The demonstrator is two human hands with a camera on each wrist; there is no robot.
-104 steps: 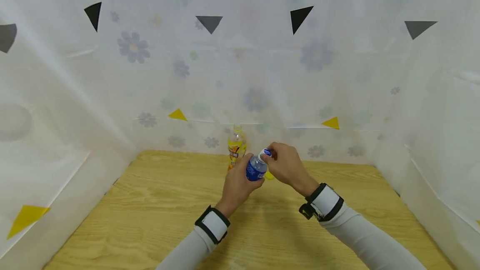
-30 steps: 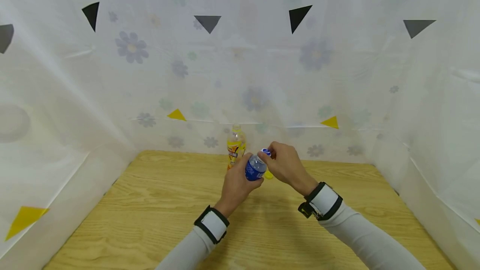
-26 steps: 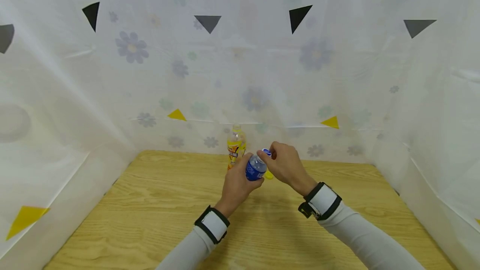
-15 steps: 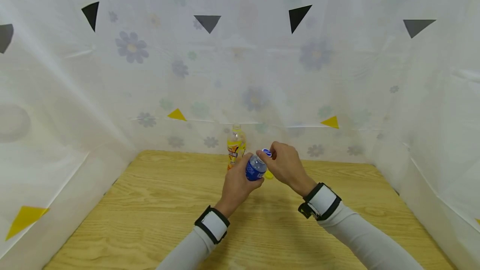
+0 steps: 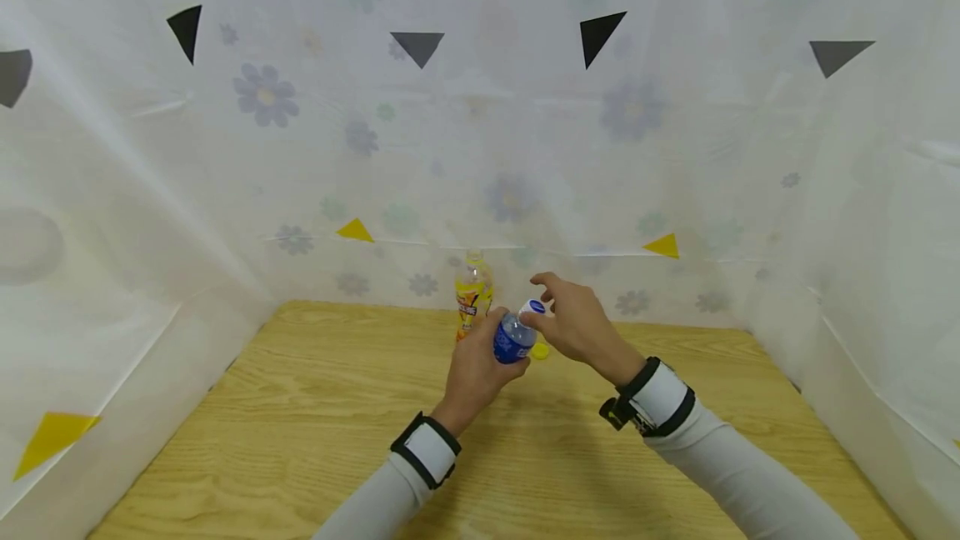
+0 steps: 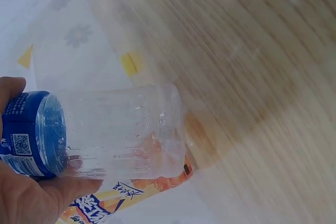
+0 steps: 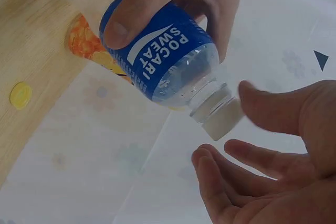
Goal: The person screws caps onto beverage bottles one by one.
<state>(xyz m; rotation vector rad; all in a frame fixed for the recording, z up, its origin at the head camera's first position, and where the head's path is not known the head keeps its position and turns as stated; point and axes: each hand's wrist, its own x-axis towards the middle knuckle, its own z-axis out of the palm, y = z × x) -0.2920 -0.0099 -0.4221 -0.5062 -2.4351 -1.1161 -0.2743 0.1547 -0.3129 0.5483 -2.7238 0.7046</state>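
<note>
Blue-labelled bottle (image 5: 513, 343), gripped by curled left fingers (image 5: 491, 325), with white cap (image 5: 533, 307) towards one o'clock; cannot tell contents. Right fingers (image 7: 212, 182) parted, free, just beside cap. Yellow-labelled bottle (image 5: 472, 294) at eleven o'clock, upright on tabletop (image 5: 337, 407).

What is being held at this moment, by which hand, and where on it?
The left hand grips the bottle around its blue label. The right hand holds nothing, open beside the white cap.

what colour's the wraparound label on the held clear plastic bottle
The wraparound label is blue and white, clearest in the right wrist view.
</note>
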